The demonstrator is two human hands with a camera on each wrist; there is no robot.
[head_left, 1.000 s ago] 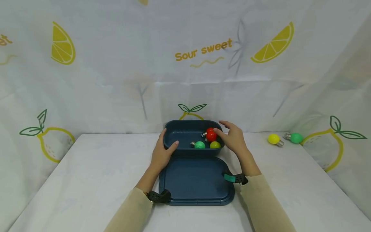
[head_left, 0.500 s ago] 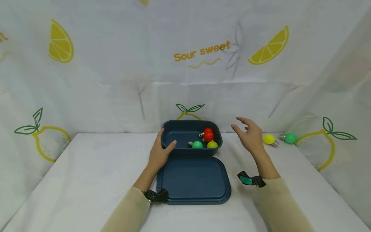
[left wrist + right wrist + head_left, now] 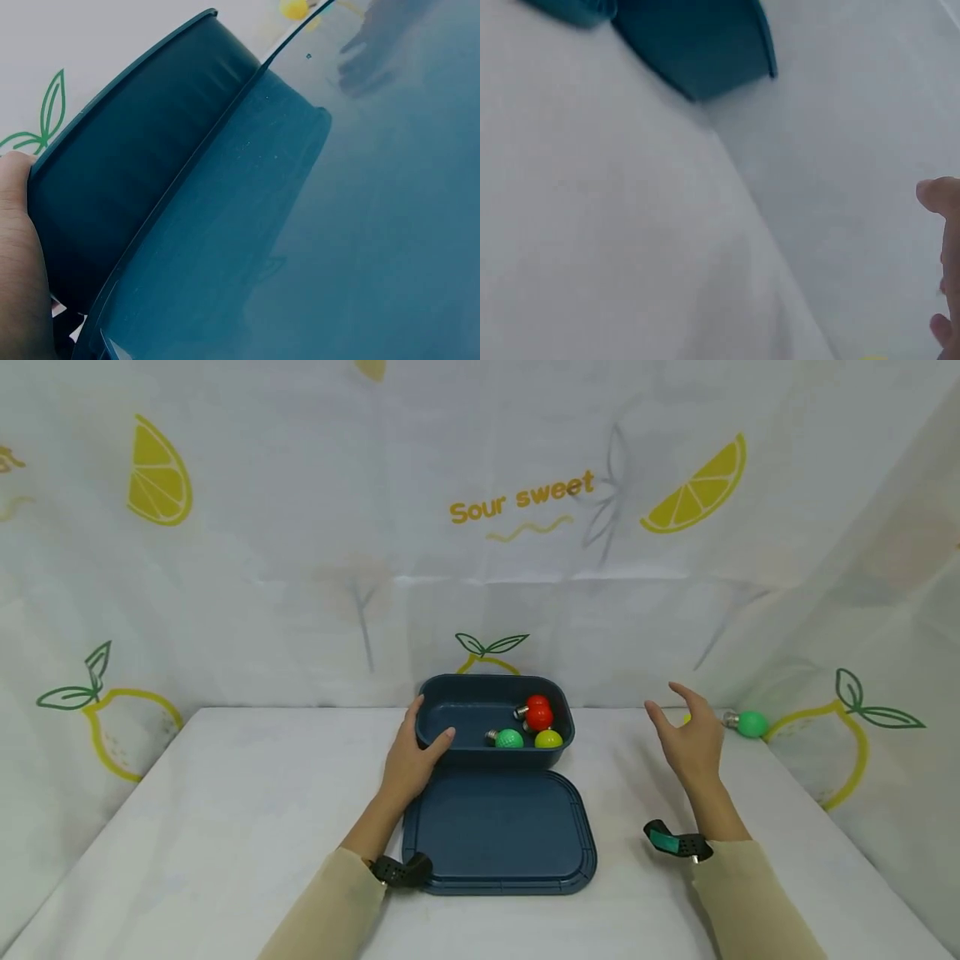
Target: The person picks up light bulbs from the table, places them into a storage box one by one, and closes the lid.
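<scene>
A dark blue box (image 3: 491, 762) stands at the back of the table, with two red bulbs (image 3: 539, 718), a green bulb (image 3: 509, 739) and a yellow bulb (image 3: 548, 739) toward its right side. My left hand (image 3: 408, 760) holds the box's left front corner, thumb at the front; the left wrist view shows that hand along the box's end (image 3: 142, 157). My right hand (image 3: 693, 743) is in the air right of the box, fingers and thumb spread, holding nothing. Mostly hidden behind it is another yellow bulb (image 3: 687, 719). A second green bulb (image 3: 752, 724) lies just beyond.
A flat dark blue lid (image 3: 502, 835) lies on the white table (image 3: 262, 827) directly in front of the box, below my left wrist. A white curtain (image 3: 300, 527) printed with lemons hangs close behind the box and along the sides.
My right hand has left the red bulb in the box and moved right, to the loose yellow bulb. The left hand stays at the box's corner.
</scene>
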